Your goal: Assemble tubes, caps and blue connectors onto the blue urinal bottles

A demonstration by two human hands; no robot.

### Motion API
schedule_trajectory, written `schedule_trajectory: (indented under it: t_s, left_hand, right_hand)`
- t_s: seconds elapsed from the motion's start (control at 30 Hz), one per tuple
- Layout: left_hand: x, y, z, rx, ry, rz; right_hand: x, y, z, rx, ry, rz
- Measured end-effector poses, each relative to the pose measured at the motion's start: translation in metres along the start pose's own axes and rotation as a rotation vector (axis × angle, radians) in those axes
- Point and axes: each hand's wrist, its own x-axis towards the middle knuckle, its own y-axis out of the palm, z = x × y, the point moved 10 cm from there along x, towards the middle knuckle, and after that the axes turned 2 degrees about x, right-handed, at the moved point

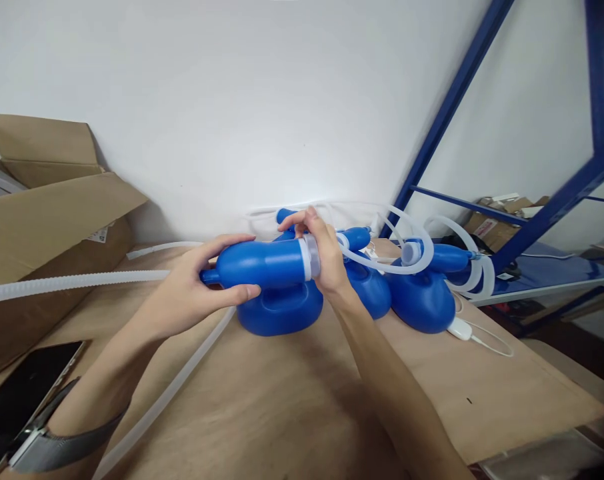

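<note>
My left hand (202, 277) is wrapped round the narrow-tipped end of a blue urinal head (262, 262), thumb below and fingers over the top. At its other end sits a translucent collar (312, 255), with my right hand (322, 247) closed on it. Directly beneath is a blue jug body (282, 312) with a handle opening; whether the two are joined I cannot tell. A translucent ribbed hose (77, 285) reaches in from the left to behind my left hand. Another smooth tube (182, 377) curves down toward the front of the table.
More blue urinal bottles (425, 300) with coiled clear tubes (407, 268) stand on the right, by a white corded piece (461, 329). An open cardboard box (47, 227) and a phone (27, 387) are at left. A blue metal rack (447, 100) rises at right; a white wall (262, 100) lies behind.
</note>
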Motion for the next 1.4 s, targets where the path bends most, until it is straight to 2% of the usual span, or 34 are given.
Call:
schedule_trajectory:
  t_s: [0.13, 0.3, 0.47, 0.67, 0.73, 0.83, 0.97, 1.03, 1.13, 1.23, 1.3, 1.4]
  left_hand:
    - [0.000, 0.002, -0.004, -0.056, 0.026, 0.001]
    - [-0.002, 0.005, -0.010, -0.114, 0.053, -0.007]
    - [-0.007, 0.002, -0.019, -0.105, 0.082, -0.062]
    - [-0.027, -0.008, -0.045, -0.015, 0.177, -0.188]
    - [-0.033, -0.009, -0.054, 0.007, 0.191, -0.208]
    - [-0.035, -0.010, -0.057, 0.040, 0.128, -0.202]
    - [-0.028, -0.016, -0.047, 0.037, 0.060, -0.180]
    - [-0.021, -0.024, -0.035, -0.019, 0.018, -0.203]
    - [-0.012, -0.037, -0.006, -0.251, -0.084, -0.272]
    - [-0.004, -0.031, 0.020, -0.538, -0.220, -0.223]
    - [-0.002, -0.022, 0.030, -0.650, -0.319, -0.173]
    - [-0.002, -0.010, 0.034, -0.701, -0.414, -0.117]
  right_hand:
    - [-0.005, 0.012, 0.016, 0.173, -0.078, 0.105]
    - [-0.016, 0.019, 0.035, 0.124, -0.173, 0.172]
    - [-0.025, 0.022, 0.050, 0.002, -0.242, 0.169]
    - [-0.042, 0.020, 0.080, -0.105, -0.260, 0.201]
    - [-0.046, 0.018, 0.087, -0.092, -0.245, 0.181]
    - [-0.044, 0.016, 0.085, 0.000, -0.248, 0.140]
    - [-0.029, 0.013, 0.055, 0.049, -0.168, 0.087]
    - [-0.023, 0.011, 0.043, 0.031, -0.118, 0.114]
    - [-0.023, 0.016, 0.035, -0.038, -0.082, 0.286]
    - [-0.026, 0.024, 0.033, -0.128, -0.107, 0.430]
    - [-0.023, 0.021, 0.030, -0.154, -0.119, 0.383]
    - [-0.015, 0.011, 0.025, -0.140, -0.127, 0.197]
